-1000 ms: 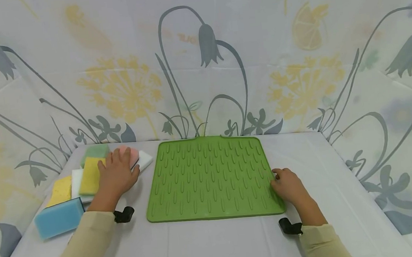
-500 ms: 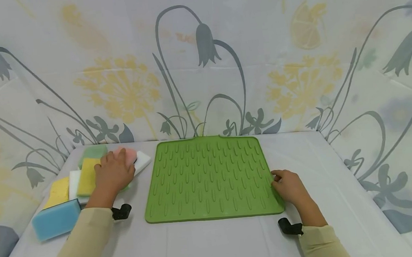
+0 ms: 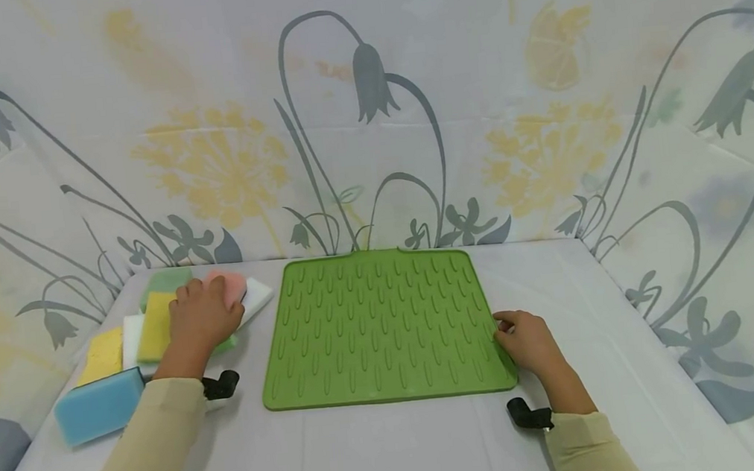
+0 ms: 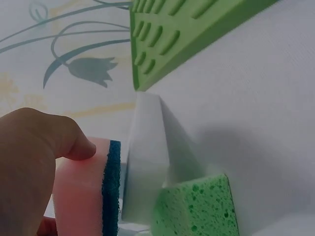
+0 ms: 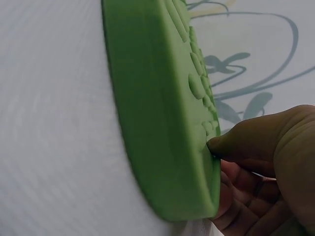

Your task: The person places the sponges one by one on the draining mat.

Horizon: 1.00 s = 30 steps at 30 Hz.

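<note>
From where I stand, the two hands are well apart, each busy with its own thing. The left hand (image 3: 201,317) reaches into the cluster of sponges and pinches a pink sponge (image 4: 81,191), thumb pressed on top, the sponge's dark blue scouring side facing away from the palm. That pink sponge is at the far right of the cluster on the table (image 3: 395,447), close beside a white block (image 3: 256,298), with a holey green sponge (image 4: 197,206) near it. I can't tell whether those neighbours touch it.

The right hand (image 3: 524,341) has hold of the right edge of a green mat (image 3: 378,325), thumb on the rim and the other fingers curled at its side; how far they go underneath is hidden. The mat lies bumpy side up in the middle of the table.

I'd say the step in hand is getting a grip on the pink sponge while the mat is steadied. The next move seems to call for a firm pinch and a straight lift, so the white block isn't dragged along, with the right hand holding the mat in place.
</note>
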Each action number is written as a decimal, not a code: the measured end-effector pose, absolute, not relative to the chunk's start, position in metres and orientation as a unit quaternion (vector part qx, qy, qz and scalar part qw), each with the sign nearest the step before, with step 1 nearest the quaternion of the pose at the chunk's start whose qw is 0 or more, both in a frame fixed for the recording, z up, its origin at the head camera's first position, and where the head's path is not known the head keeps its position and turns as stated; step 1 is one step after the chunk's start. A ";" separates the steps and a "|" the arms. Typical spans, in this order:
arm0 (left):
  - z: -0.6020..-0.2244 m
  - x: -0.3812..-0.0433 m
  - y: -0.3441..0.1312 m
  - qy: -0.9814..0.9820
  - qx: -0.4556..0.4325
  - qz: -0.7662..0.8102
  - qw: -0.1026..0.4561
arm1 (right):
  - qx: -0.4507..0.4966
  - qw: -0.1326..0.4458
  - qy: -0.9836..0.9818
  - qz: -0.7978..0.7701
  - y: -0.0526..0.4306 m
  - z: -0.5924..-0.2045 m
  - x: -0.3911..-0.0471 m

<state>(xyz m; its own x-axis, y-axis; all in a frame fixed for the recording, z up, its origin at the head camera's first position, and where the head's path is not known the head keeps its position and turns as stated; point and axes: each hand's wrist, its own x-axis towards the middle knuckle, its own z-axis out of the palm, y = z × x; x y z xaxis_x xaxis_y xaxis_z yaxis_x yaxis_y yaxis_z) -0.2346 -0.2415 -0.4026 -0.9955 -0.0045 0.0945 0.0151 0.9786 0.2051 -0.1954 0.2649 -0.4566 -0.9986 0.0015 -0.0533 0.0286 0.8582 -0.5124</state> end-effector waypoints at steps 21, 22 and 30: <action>-0.397 -0.238 -0.197 -0.986 -0.010 -0.147 0.075 | 0.006 0.007 0.964 -0.265 0.268 -0.462 -0.199; -0.398 -0.238 -0.195 -0.986 -0.009 -0.151 0.072 | 0.006 0.009 0.964 -0.266 0.267 -0.462 -0.199; -0.405 -0.237 -0.173 -0.981 -0.013 -0.181 0.065 | 0.008 0.011 0.963 -0.269 0.267 -0.464 -0.198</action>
<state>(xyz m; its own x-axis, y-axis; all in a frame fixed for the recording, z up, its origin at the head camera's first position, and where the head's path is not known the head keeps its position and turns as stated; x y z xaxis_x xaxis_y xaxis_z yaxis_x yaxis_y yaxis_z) -0.2370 -0.1734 -0.4046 -0.9911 0.0014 0.1328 0.0487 0.9342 0.3535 -0.1979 0.2672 -0.4641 -0.9996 0.0091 -0.0257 0.0211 0.8555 -0.5173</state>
